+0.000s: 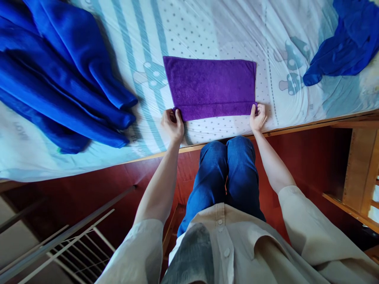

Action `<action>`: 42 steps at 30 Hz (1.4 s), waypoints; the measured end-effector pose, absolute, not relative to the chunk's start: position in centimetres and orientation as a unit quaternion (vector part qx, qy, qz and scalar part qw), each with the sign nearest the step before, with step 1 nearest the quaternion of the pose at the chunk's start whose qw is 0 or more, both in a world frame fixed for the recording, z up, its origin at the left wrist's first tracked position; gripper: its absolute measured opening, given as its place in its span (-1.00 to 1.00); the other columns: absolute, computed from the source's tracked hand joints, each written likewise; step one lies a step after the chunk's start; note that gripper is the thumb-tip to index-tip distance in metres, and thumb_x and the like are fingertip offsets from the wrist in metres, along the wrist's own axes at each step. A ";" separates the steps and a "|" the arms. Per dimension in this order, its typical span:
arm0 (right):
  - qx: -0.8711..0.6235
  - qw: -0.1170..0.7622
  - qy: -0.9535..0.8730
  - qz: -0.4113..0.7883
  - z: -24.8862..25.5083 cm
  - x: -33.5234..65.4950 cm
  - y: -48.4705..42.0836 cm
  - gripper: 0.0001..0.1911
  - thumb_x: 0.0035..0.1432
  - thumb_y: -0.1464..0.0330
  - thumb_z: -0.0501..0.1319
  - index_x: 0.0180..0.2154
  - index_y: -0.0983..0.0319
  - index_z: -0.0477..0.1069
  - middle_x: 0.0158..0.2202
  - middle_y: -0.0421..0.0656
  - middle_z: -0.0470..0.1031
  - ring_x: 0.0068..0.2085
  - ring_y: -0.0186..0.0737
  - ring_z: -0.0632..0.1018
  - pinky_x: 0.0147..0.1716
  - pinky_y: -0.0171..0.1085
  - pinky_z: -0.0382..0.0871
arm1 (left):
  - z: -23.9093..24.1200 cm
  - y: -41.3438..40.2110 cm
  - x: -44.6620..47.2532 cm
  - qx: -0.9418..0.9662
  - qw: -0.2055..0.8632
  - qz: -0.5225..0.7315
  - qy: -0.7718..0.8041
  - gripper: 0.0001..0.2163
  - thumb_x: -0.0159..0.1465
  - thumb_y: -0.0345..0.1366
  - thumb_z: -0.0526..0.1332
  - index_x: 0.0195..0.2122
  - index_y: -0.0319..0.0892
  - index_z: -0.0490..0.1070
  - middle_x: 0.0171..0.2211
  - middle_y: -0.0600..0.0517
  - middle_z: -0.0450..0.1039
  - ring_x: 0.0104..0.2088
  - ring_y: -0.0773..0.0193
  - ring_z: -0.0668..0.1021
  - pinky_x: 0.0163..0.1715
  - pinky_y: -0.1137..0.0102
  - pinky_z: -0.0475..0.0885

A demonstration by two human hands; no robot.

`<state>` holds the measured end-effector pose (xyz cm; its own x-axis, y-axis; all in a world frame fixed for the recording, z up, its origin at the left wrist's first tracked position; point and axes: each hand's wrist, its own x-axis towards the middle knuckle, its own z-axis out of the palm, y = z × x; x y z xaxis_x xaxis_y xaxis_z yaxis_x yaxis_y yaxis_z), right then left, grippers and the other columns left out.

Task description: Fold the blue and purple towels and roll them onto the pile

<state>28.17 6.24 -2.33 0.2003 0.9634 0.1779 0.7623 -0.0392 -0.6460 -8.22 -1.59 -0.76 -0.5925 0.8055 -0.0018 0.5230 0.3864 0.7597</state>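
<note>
A purple towel [211,81] lies spread on the patterned bed sheet [192,31], straight in front of me. A strip along its near edge is folded over, with a crease running from side to side. My left hand [173,124] is closed on the near left corner. At the near right corner, my right hand [258,117] pinches the towel between thumb and fingers. Both hands rest close to the bed's near edge.
Blue fabric [68,79] lies in a loose heap at the left of the bed, and another blue cloth [343,47] at the far right. Below the bed's wooden edge [296,128] are my knees [227,157]. A metal rack [83,244] stands at lower left.
</note>
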 end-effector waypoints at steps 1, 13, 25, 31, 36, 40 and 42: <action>-0.711 0.325 -0.607 0.147 -2.3 28.1 6.2 -0.61 0.52 0.05 0.05 -0.12 0.20 0.45 -0.33 -0.16 0.46 -0.25 -0.21 0.57 -0.13 -0.20 0.49 | -0.9 -1.6 -8.2 0.413 0.186 0.373 0.810 -0.74 0.48 -0.04 0.15 -0.19 -0.13 0.37 -0.33 0.03 0.34 -0.22 0.16 0.50 -0.01 0.20 0.44; -0.698 0.299 -0.647 0.075 -1.9 28.0 5.5 -0.68 0.54 0.16 0.04 0.00 0.20 0.46 -0.01 0.04 0.42 0.08 -0.02 0.57 0.15 0.04 0.48 | -1.0 -1.8 -7.7 0.471 0.088 0.385 0.789 -0.85 0.44 -0.19 0.15 -0.16 -0.11 0.45 -0.05 -0.15 0.40 0.15 -0.04 0.49 0.27 -0.06 0.33; -0.667 0.264 -0.692 0.081 -1.5 28.4 5.7 -0.58 0.54 0.27 -0.02 0.08 0.19 0.59 0.09 0.07 0.46 0.10 0.01 0.53 0.22 0.11 0.40 | -0.1 -1.8 -7.7 0.520 0.142 0.354 0.764 -0.76 0.46 -0.30 0.08 -0.04 -0.08 0.55 0.01 -0.13 0.57 0.16 -0.06 0.48 0.28 -0.08 0.26; -0.657 0.239 -0.708 0.101 -0.2 28.0 5.3 -0.54 0.52 0.28 -0.07 0.15 0.19 0.54 0.16 0.08 0.50 0.16 0.05 0.50 0.27 0.15 0.32 | 0.3 -1.7 -8.0 0.527 0.157 0.338 0.764 -0.78 0.45 -0.21 0.13 -0.03 -0.06 0.55 0.02 -0.09 0.58 0.14 -0.02 0.48 0.31 -0.04 0.27; -0.631 0.225 -0.733 0.116 1.1 28.1 5.1 -0.60 0.40 0.29 0.03 0.09 0.19 0.54 0.21 0.05 0.49 0.17 0.08 0.49 0.24 0.12 0.32 | 1.0 -2.2 -8.8 0.566 0.193 0.301 0.743 -0.54 0.28 0.04 0.36 0.10 -0.10 0.51 0.19 -0.18 0.50 0.23 -0.14 0.42 0.33 -0.06 0.24; -0.617 0.221 -0.743 0.136 1.4 28.5 4.9 -0.59 0.25 0.28 0.16 0.09 0.21 0.50 0.26 0.07 0.46 0.19 0.15 0.47 0.22 0.16 0.34 | 1.3 -2.3 -9.1 0.582 0.211 0.296 0.727 -0.42 0.18 0.05 0.43 0.16 -0.08 0.47 0.24 -0.18 0.46 0.27 -0.18 0.40 0.34 -0.07 0.22; -0.620 0.228 -0.737 0.142 1.2 28.6 4.9 -0.57 0.19 0.30 0.18 0.08 0.22 0.50 0.27 0.09 0.45 0.20 0.17 0.46 0.23 0.18 0.33 | 1.3 -2.3 -9.1 0.575 0.216 0.299 0.730 -0.48 0.19 -0.04 0.40 0.15 -0.06 0.48 0.23 -0.16 0.47 0.27 -0.15 0.40 0.34 -0.06 0.22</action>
<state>28.57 4.93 1.24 -0.1283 0.9788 0.1598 0.8490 0.1917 -0.4925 -9.06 -2.26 1.32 -0.2458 0.9689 0.0292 0.7106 0.1596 0.6853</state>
